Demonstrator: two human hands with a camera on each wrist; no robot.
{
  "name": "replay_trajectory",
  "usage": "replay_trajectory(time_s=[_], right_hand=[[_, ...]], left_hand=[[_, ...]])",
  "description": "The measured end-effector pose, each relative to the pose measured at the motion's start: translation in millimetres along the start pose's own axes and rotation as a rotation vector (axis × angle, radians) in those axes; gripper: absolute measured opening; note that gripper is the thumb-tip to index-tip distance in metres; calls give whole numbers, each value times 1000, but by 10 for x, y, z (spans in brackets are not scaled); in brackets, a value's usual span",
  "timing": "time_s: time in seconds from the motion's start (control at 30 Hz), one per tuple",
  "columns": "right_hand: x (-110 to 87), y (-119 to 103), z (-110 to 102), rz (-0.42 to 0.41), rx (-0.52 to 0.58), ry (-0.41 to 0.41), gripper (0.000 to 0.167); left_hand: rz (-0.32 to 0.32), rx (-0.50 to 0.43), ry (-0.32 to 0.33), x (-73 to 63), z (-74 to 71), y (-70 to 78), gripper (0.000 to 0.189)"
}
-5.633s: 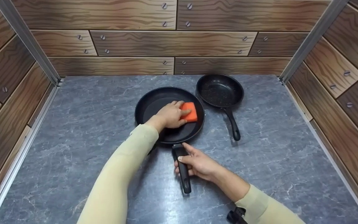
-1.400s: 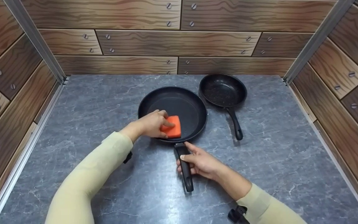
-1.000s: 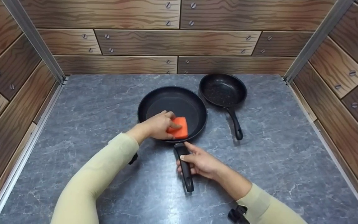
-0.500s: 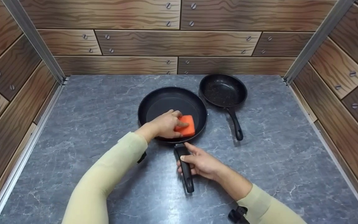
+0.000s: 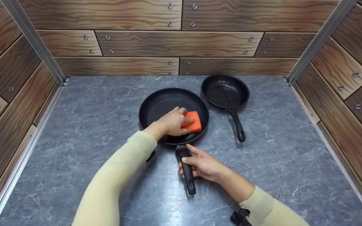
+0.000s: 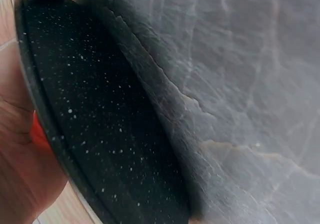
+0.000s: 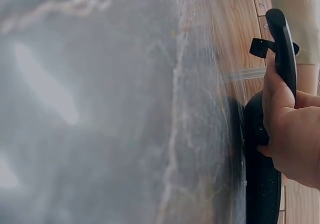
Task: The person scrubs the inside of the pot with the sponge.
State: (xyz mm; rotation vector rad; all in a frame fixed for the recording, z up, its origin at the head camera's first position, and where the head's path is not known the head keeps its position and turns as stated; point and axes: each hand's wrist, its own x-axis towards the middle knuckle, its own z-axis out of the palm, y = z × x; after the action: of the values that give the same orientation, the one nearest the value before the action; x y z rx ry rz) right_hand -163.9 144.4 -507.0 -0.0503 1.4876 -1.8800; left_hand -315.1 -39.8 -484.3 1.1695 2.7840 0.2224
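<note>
A large black frying pan [image 5: 160, 102] sits mid-table, its handle [image 5: 188, 177] pointing toward the person. Inside it my left hand [image 5: 171, 122] grips an orange sponge [image 5: 195, 121] against the right part of the pan's floor. My right hand [image 5: 207, 166] holds the handle near the pan, thumb on top and fingers underneath. The left wrist view shows the pan's speckled outer wall [image 6: 105, 114], with part of the left hand [image 6: 25, 159] behind the rim and a sliver of orange. In the right wrist view the right hand [image 7: 297, 134] is wrapped about the handle [image 7: 282, 49].
A smaller black frying pan [image 5: 225, 91] stands close behind on the right, its handle [image 5: 238, 127] toward the front right. The grey marbled tabletop [image 5: 90, 125] is bounded by wood-patterned panels [image 5: 178, 44] at the back and both sides.
Over the last second and a half my left hand has slid the sponge from the pan's near left toward the right and slightly away. The right hand and both pans stay put.
</note>
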Motion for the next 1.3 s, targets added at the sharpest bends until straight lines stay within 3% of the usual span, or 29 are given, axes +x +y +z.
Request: replay_trajectory(time_s=[0.27, 0.5, 0.93, 1.3], right_hand=[[-11, -2, 12, -4, -2, -3, 87], [-13, -1, 5, -5, 0, -1, 88], [-19, -2, 1, 1, -4, 10, 89], [-15, -9, 2, -7, 7, 0, 88]], left_hand=[[-36, 47, 25, 116, 24, -47, 55], [-83, 66, 26, 115, 5, -111, 57], [-204, 49, 17, 3, -41, -279, 58], [-247, 0, 37, -151, -56, -468, 57]])
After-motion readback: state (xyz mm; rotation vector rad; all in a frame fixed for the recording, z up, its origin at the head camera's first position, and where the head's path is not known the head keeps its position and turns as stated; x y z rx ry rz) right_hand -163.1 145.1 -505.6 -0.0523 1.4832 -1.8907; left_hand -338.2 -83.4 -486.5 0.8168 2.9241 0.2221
